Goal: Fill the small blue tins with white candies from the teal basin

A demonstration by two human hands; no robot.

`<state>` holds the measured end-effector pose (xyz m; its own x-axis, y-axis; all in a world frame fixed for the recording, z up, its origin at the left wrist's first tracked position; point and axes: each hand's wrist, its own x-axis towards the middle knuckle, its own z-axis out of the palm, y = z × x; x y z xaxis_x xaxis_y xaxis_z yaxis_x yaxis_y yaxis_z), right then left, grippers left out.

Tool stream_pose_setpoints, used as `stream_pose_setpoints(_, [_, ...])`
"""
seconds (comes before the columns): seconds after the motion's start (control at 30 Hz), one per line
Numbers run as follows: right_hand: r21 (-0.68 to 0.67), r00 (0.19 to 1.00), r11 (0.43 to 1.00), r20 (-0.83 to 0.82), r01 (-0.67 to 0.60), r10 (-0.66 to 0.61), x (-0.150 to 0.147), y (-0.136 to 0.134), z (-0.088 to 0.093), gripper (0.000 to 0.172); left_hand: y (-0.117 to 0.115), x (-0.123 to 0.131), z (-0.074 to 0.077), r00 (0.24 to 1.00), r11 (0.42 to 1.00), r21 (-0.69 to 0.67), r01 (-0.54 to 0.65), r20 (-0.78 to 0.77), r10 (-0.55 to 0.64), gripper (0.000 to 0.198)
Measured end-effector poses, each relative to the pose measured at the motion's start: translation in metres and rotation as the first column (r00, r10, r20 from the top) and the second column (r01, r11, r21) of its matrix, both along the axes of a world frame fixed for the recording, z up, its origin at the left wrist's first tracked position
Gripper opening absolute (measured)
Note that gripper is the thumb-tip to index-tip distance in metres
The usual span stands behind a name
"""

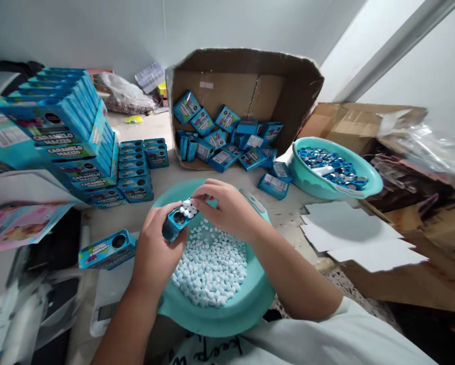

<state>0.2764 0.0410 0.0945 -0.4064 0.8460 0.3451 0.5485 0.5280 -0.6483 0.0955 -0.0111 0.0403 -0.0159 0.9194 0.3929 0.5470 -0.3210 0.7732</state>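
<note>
Clock read from candy basin [208, 327]. Left hand [153, 248] wrapped round blue box [169, 230], holed face up, over basin's 10 o'clock side; probably so strays fall into basin. Right hand [223, 205] curled narrow, fingertips at white pieces [188, 209] heaped on box; whether pinching, cannot tell. Second holed box [107, 252] at 9, just outside rim, presumably for easy left reach. Room: thin bare table [284, 208] strip toward carton [227, 94] at 12, wider patch at 2. Tight at 6: rim close to shirt [307, 334].

Grey wall [113, 35] behind pale worktop [286, 215]; white wall [440, 71], slanting grey beam [398, 53] at right; speckled floor [358, 291].
</note>
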Motion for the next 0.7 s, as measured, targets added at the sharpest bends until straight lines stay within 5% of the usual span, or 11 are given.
stream_pose_setpoints(0.2, [0.054, 0.997, 0.997, 0.061, -0.055, 0.052, -0.013, -0.012, -0.005, 0.021, -0.001, -0.001, 0.001, 0.999, 1.0, -0.028, 0.003, -0.043, -0.005, 0.04])
stream_pose_setpoints(0.43, [-0.078, 0.958, 0.984, -0.252, -0.16, 0.136, -0.017, -0.01, -0.01, 0.013, 0.0, -0.001, 0.002, 0.998, 0.999, -0.039, 0.029, -0.046, -0.031, 0.041])
stream_pose_setpoints(0.6, [-0.218, 0.86, 0.941, -0.496, -0.258, 0.121, -0.023, -0.015, -0.008, 0.01, 0.001, 0.0, 0.002, 1.0, 0.999, -0.044, 0.019, -0.023, -0.02, 0.036])
stream_pose_setpoints(0.7, [-0.171, 0.865, 0.975, -0.501, -0.144, 0.04, -0.014, -0.01, -0.003, 0.013, 0.001, -0.001, 0.001, 1.0, 0.996, -0.084, -0.004, 0.019, 0.006, 0.04])
